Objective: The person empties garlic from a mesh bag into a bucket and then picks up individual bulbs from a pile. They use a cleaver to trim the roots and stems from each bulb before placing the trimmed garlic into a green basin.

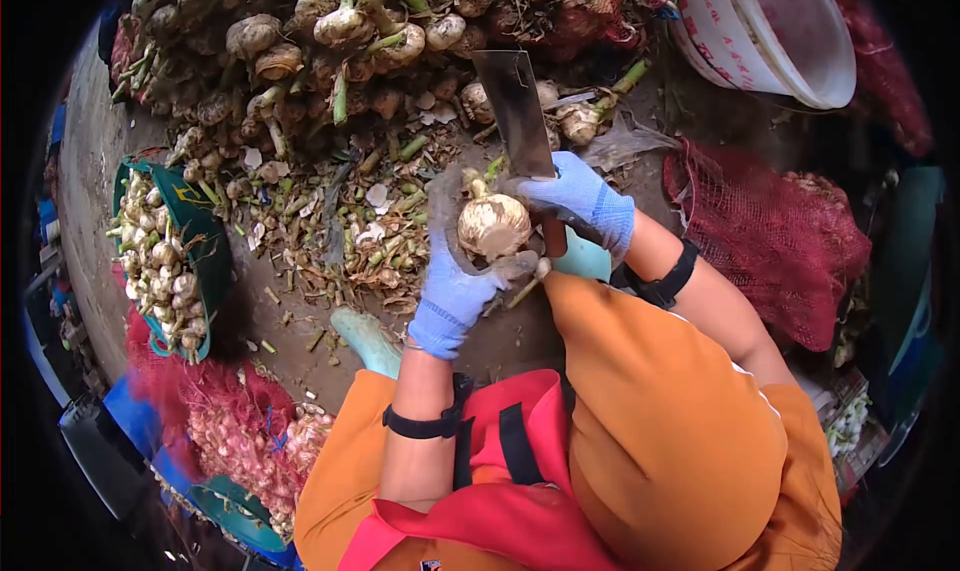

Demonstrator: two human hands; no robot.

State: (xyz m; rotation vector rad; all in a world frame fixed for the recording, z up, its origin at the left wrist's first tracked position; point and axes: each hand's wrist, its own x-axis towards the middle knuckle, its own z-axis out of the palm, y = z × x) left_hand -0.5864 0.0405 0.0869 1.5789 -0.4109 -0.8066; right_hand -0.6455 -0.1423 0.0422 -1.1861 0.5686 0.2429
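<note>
My left hand (pixel 447 289), in a blue glove with a grey palm, holds a large whitish garlic bulb (pixel 494 227) with its flat cut face showing. My right hand (pixel 592 203), gloved the same way, grips a cleaver (pixel 518 111) by its handle. The broad blade points up and away from me, just beyond the bulb and apart from it. A thin pale stalk (pixel 530 283) shows by the fingertips of my left hand. Both hands are above the floor in front of my knees.
A heap of garlic with stems (pixel 330 31) lies at the back. Cut stalks and skins (pixel 370 241) litter the floor. A green basket (pixel 200 241) of bulbs stands left, a red mesh sack (pixel 765 241) lies right, and a white bucket (pixel 720 36) is back right.
</note>
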